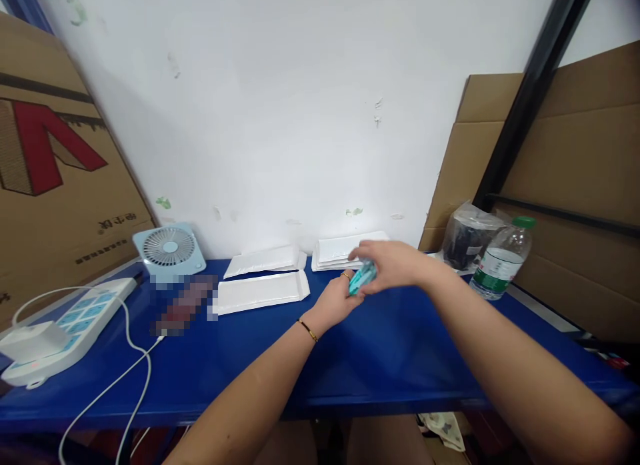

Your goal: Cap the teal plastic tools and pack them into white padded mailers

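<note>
Both hands meet over the blue table (400, 345), around a small turquoise item in what looks like clear wrapping (364, 276); its exact kind is hidden by my fingers. My left hand (336, 299) grips it from below left, wearing a ring and a thin dark bracelet. From the right, my right hand (393, 265) closes its fingers over the item's top and side. Just behind the hands lies a stack of white padded envelopes (333, 251). Farther left, another white padded envelope (263, 291) lies flat in front of a few more envelopes (265, 260).
At left stand a light-blue fan (170, 251), a white power strip (80, 325) with a cable, and a blurred-out flat object (185, 308). A green-capped bottle (503, 261) and a bagged dark roll (467, 238) stand at right. Cardboard (575, 178) flanks the table.
</note>
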Available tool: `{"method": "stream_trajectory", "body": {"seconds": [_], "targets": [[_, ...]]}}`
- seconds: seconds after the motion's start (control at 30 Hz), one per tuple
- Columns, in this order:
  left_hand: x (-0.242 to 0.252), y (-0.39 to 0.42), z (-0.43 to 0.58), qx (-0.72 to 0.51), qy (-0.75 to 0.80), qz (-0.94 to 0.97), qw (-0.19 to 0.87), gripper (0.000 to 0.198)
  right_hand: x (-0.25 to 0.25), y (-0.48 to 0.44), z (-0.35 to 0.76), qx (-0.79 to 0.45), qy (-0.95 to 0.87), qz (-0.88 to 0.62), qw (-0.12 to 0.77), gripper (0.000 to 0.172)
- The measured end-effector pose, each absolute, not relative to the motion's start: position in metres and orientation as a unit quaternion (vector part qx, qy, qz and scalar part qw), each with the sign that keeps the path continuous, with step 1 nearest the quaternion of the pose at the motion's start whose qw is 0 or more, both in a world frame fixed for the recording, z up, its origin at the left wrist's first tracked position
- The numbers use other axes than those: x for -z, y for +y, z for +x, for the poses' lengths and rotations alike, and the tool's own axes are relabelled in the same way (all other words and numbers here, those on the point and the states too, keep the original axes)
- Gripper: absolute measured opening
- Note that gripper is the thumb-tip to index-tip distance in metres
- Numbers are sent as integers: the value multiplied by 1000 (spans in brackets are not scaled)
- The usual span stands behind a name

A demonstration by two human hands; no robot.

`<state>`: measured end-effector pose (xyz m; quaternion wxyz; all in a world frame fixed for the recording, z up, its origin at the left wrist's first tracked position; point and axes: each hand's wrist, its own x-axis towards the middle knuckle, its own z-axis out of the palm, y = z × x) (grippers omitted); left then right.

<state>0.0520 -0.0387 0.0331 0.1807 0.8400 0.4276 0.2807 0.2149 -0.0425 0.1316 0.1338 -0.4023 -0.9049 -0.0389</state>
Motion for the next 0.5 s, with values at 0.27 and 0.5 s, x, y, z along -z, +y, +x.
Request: {"method": "stream_trajectory", "body": {"seconds": [0.27, 0.5], "targets": [[-11, -67, 63, -455, 401, 730, 316, 15, -129, -83, 164, 22, -889, -391, 238, 29], [-1, -67, 61, -326, 432, 796, 270, 22, -89, -96, 161, 7, -854, -385, 351, 41]]}}
